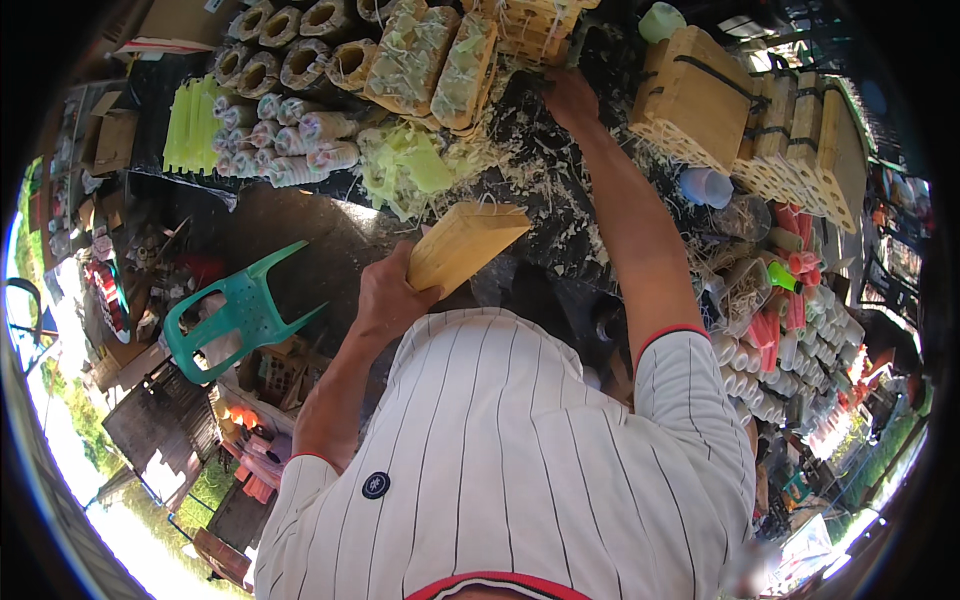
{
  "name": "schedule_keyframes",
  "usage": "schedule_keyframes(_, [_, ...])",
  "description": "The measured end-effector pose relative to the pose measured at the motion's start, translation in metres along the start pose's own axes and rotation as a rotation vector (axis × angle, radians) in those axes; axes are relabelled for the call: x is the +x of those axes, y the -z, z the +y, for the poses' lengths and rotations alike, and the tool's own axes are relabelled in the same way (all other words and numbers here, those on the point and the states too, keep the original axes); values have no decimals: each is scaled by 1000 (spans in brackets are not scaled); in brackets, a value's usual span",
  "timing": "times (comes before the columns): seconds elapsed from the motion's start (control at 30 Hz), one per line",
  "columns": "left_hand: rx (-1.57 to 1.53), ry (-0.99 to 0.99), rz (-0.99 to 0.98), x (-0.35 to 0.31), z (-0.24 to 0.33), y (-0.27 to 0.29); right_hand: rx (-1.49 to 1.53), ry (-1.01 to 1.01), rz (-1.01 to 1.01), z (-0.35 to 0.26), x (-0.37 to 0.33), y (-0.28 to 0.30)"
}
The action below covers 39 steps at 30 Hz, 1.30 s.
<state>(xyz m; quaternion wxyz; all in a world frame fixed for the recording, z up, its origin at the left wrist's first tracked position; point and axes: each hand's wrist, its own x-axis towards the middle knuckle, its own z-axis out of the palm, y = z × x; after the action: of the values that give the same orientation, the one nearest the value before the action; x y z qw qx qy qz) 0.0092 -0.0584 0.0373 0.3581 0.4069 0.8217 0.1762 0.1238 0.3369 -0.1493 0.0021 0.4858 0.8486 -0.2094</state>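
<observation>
My left hand (393, 290) is closed round one end of a pale wooden block (468, 248), tilted in front of my body at the table's near edge. My right arm stretches far across the black-covered table, and my right hand (573, 100) is beside a yellowish block with holes (530, 30) at the far edge. Its fingertips are too dark to make out, so I cannot tell whether they grip anything. Left of it lie two wooden blocks topped with pale shreds, one of them the wider block (412, 60). Crumpled yellow-green film (405, 165) lies nearer to me.
Several hollow tubes (303, 63) and wrapped rolls (300, 150) stand at the far left, beside yellow-green strips (190, 125). Strapped blocks with holes (695, 100) and a translucent cup (706, 187) are on the right. Shreds (570, 215) litter the table. A green plastic chair (235, 320) stands left.
</observation>
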Motion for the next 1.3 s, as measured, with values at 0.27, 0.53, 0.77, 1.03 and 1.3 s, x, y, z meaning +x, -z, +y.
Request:
schedule_keyframes(0.27, [60,-6,-12,6,9,5,464,-109,-148,27,-93,66])
schedule_keyframes(0.53, [213,-302,-44,58,67,-5,657,-359,-5,95,-192,34])
schedule_keyframes(0.77, [473,-517,-162,121,123,-66,818,-402,54,131,-215,34])
schedule_keyframes(1.03, [626,-651,-244,139,152,-110,969,-475,56,144,-224,35])
schedule_keyframes(1.3, [613,-680,-187,127,158,-115,446,-125,240,58,-270,153])
